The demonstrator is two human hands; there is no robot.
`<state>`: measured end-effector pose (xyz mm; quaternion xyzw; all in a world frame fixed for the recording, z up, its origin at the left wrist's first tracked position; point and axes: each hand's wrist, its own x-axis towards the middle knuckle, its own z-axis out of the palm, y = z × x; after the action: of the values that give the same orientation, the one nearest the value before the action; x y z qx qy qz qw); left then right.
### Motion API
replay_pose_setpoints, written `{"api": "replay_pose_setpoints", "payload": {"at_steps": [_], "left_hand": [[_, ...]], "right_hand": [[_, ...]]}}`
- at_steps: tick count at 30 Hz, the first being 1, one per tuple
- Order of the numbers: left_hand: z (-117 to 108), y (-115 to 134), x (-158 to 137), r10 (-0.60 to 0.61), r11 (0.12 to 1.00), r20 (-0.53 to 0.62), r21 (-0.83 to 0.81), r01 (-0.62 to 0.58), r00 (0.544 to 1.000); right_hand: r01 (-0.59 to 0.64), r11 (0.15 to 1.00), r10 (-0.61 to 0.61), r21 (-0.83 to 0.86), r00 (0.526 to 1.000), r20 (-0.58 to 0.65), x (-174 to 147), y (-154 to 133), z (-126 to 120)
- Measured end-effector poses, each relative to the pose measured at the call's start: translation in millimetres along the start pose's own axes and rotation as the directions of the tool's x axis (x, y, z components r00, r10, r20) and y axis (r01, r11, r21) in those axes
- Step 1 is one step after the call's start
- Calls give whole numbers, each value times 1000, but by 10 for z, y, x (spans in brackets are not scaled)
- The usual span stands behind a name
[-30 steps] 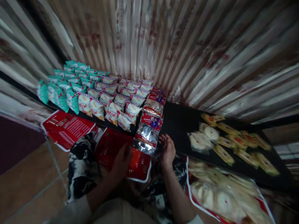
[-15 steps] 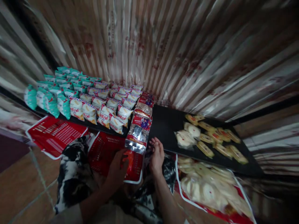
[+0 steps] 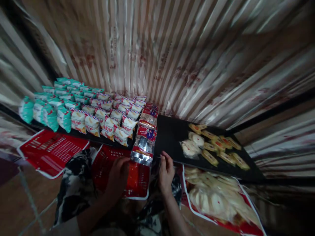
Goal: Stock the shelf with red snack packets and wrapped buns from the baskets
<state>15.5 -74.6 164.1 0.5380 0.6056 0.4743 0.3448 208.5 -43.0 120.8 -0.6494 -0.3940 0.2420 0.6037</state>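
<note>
Plainly, the biggest thing before us is the ribbed wall (image 3: 137, 49), which probably serves as a backstop for everything ranged against it. Below it we see the long black shelf (image 3: 167, 131), low enough, we judge, for the goods to be handled from above. Tucked at its front edge are the red baskets: a left basket (image 3: 52, 147), a middle basket (image 3: 103, 170) between our knees, and a right basket (image 3: 189, 198) loaded with pale packs, all presumably kept within arm's reach.

On the shelf, the teal bags (image 3: 64, 118) and white bags (image 3: 92, 124) stand in close rows, likely because plump bags prop each other up. Beside them, the silver-and-red packets (image 3: 145, 142) lie overlapping in a column, a sensible way to rest flatter things; the front one reaches the shelf's edge.

Our two hands flank that front packet. The left hand (image 3: 118, 175) curls over the middle basket, just beside the packet; shadow hides its grip, so we cannot tell its state. The right hand (image 3: 166, 172) has its grip apart, visibly holding nothing.

Smaller are the round white packs (image 3: 190, 148), then the slim yellow packs (image 3: 226, 158), laid flat, perhaps for stability.
</note>
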Motion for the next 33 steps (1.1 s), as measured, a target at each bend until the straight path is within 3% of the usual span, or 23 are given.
{"api": "replay_pose_setpoints", "payload": {"at_steps": [2, 4, 7, 9, 12, 15, 21, 27, 33], "left_hand": [[16, -17, 52, -44, 999, 5, -23, 44, 999], [57, -30, 56, -75, 996, 49, -49, 77, 996], [130, -26, 20, -101, 992, 130, -62, 109, 986], [163, -24, 5, -94, 994, 147, -50, 102, 985], [165, -43, 16, -74, 996, 132, -33, 79, 988], [131, -74, 53, -100, 993, 124, -54, 108, 987], [144, -114, 160, -209, 952, 115, -205, 229, 971], [234, -154, 248, -246, 923, 119, -275, 270, 962], [241, -120, 326, -281, 917, 184, -238, 320, 942]], "right_hand": [[221, 972, -220, -79, 975, 18, 151, -212, 67], [361, 922, -349, -140, 932, 101, 311, -407, 183], [473, 856, -423, -210, 873, 243, 539, -586, 405], [494, 832, -421, -250, 858, 294, 661, -622, 533], [472, 830, -391, -298, 873, 292, 746, -595, 613], [419, 843, -339, -336, 901, 271, 699, -521, 539], [169, 927, -114, -336, 978, 175, 479, -347, 320], [57, 970, 1, -237, 972, 236, 437, -326, 339], [7, 980, 30, -199, 982, 186, 481, -249, 370]]}}
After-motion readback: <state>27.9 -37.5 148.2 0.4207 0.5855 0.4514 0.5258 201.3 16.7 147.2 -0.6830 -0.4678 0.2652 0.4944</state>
